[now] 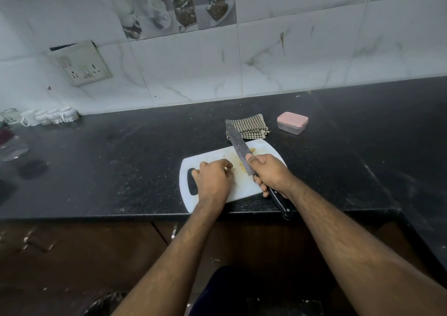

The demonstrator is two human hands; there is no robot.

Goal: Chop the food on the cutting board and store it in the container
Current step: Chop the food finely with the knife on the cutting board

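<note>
At the counter's front edge, the right hand is gripping a knife over pale yellow food on a white cutting board. The left hand, fingers curled, is pinning the food, which looks small, soft and probably slippery. A lidded pink container is waiting near the tiled wall.

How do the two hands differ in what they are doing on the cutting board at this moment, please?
The right hand is closed around the handle of the knife, with its blade angled up and away over the food; the left hand holds no tool. The left hand is curled, knuckles up, beside the yellowish pieces, while the right sits at the board's right edge. Both are over the white cutting board.
</note>
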